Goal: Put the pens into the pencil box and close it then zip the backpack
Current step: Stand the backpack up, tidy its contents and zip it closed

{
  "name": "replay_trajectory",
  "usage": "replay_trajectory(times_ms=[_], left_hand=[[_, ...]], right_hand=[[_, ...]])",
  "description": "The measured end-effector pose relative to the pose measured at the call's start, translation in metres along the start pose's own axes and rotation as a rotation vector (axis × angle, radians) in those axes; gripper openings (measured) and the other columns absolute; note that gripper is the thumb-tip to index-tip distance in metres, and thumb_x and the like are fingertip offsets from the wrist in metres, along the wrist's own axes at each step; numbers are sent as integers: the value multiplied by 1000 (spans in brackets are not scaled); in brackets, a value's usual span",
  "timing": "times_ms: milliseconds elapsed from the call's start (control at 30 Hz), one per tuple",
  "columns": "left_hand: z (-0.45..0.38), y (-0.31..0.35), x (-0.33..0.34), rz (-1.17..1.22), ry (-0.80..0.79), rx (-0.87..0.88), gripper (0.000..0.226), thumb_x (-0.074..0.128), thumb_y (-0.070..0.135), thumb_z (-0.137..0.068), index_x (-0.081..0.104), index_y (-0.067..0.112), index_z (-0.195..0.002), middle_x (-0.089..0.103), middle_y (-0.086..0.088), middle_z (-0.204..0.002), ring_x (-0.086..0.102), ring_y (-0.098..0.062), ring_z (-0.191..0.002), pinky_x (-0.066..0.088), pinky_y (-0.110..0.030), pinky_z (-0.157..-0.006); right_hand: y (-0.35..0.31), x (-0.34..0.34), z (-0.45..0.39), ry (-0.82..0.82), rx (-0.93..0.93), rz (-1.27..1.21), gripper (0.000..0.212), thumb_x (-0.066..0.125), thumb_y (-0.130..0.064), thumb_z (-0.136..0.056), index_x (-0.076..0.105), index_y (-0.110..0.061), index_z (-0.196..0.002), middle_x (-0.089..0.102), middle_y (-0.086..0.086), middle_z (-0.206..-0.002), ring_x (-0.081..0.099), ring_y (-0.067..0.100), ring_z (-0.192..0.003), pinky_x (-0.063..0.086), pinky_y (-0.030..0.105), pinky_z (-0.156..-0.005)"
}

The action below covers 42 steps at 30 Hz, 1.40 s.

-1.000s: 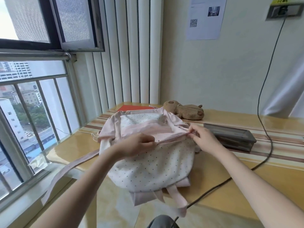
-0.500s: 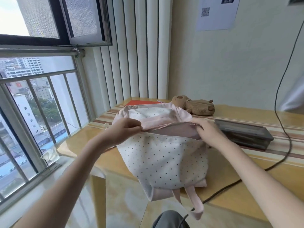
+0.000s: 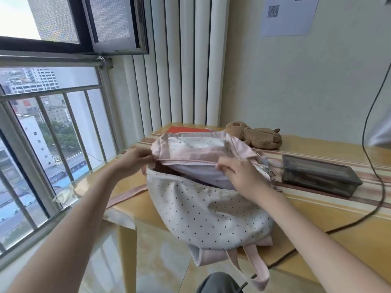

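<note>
A white polka-dot backpack (image 3: 207, 210) with pink trim lies on the yellow table (image 3: 330, 218), its main opening gaping with pink lining showing. My left hand (image 3: 135, 161) pinches the pink rim at the opening's left end. My right hand (image 3: 241, 174) grips the zipper edge near the middle of the opening. A dark translucent pencil box (image 3: 319, 176) lies shut on the table to the right of the backpack. No loose pens are visible.
A brown plush toy (image 3: 258, 135) lies behind the backpack by the wall. A red book (image 3: 184, 130) peeks out behind the bag. A black cable (image 3: 368, 115) hangs down the wall and crosses the table. A barred window (image 3: 53, 144) is at the left.
The backpack's opening has spread wider. My left hand slid left to the opening's end, and my right hand moved from the right end toward the middle of the zipper edge.
</note>
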<state>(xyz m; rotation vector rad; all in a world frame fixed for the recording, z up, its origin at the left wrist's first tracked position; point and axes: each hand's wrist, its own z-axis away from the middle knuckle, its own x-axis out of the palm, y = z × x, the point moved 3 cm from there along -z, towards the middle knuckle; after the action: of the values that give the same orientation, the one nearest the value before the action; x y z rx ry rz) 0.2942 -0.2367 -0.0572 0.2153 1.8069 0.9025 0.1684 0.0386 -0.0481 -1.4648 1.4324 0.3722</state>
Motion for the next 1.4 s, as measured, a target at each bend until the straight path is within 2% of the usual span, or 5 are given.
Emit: replay_trajectory(times_ms=[400,733,1133,1267,1400], left_hand=[[-30,-6,2,-503,-50,-115,25,62,37,-87,61,13,-80,63,-6,-93,53,-23,-81,42,-36,-73],[40,150,69,-576,76,738,41,57,43,-83,59,21,-118,64,2,-113,57,-19,-103,44,-33,-92],[-51,61,97,-764,-202,-65,122,32,99,-48,-12,45,-147,-4,-5,-162,-12,-41,-145,-10,-69,-108],[-48,63,107,-747,-121,-59,103,21,93,-65,-6,41,-150,-3,-8,-162,-10,-39,-146,-13,-67,-109],[-47,56,119,-721,-13,-31,96,23,87,-72,-6,40,-150,1,-10,-162,-9,-36,-147,-3,-61,-115]], right_hand=[[-4,-12,0,230,9,685,33,81,-8,-63,71,-26,-88,67,10,-95,56,32,-100,44,40,-80],[-41,-35,-75,449,-71,367,25,47,0,-86,62,-15,-101,68,9,-88,62,27,-85,44,31,-67],[93,14,-18,-429,384,490,61,28,-52,-98,-5,-42,-149,-10,-19,-158,0,18,-147,-2,62,-113],[108,-10,-9,-136,388,-155,37,39,-33,-100,44,-34,-137,42,-9,-147,39,16,-135,33,35,-108],[148,-54,3,90,474,478,60,44,-10,-91,28,-28,-145,28,0,-155,21,23,-144,15,50,-116]])
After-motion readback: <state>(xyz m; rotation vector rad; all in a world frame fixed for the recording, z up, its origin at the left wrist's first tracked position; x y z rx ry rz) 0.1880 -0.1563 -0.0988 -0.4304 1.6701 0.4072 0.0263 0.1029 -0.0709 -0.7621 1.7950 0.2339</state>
